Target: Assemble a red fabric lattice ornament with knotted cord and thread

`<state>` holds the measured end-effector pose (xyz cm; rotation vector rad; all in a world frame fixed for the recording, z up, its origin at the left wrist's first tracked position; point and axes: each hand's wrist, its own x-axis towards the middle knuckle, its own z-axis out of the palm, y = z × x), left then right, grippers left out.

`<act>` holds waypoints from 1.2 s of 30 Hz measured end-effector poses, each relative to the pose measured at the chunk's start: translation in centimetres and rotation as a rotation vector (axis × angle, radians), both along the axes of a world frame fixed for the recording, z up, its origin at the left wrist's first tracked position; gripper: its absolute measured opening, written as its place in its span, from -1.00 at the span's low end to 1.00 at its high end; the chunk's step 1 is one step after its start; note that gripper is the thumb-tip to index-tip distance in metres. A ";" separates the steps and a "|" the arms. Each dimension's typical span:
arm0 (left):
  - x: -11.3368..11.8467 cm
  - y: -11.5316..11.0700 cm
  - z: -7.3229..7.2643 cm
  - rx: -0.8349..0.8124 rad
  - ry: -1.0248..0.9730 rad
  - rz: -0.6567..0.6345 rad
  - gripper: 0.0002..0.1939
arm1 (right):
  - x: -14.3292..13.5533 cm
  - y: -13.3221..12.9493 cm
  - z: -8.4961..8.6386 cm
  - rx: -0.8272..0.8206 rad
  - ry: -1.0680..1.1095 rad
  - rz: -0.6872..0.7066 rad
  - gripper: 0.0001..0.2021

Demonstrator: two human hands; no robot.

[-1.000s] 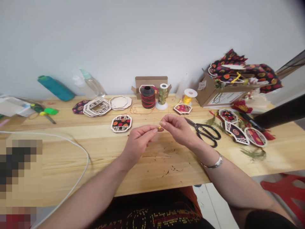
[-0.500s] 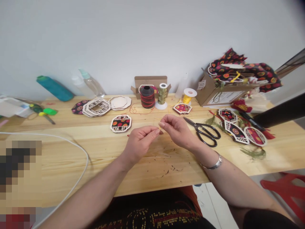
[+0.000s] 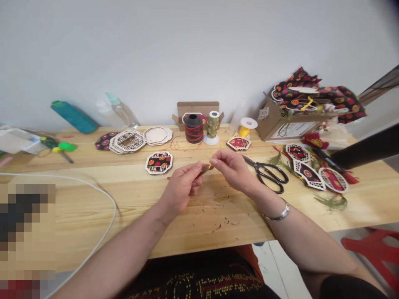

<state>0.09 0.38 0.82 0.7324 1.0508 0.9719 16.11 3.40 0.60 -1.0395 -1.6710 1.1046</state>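
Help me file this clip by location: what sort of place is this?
Probably a small craft workshop: a spool of yellow thread, black-handled scissors and a lattice-framed fabric ornament are out on the wooden table.

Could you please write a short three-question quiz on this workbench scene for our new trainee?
1. Multiple choice: which tool lies on the wooden table beside the right hand?
A) a hammer
B) black-handled scissors
C) a ruler

2. True or false: the silver bracelet is on the left arm.

3. Fill in the colour: between the fingers of the left hand and those of the right hand, a bit of ____ thread shows.

Key: 1. B. 2. False; the silver bracelet is on the right arm. 3. Yellow.
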 end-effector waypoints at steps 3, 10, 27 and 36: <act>-0.1 0.0 -0.2 0.054 0.036 -0.066 -0.58 | 0.0 0.0 -0.1 -0.040 0.032 0.022 -0.78; -0.2 -0.1 -0.3 0.123 0.095 -0.079 -0.63 | 0.1 0.0 0.1 0.016 -0.029 -0.009 -0.77; -0.4 0.0 -0.6 0.207 0.093 -0.027 -0.59 | -0.1 0.9 -0.6 -0.096 0.052 -0.083 -0.68; -0.6 0.3 0.0 0.264 -0.186 0.098 -0.60 | -2.1 0.8 0.0 -0.737 0.194 0.011 -0.75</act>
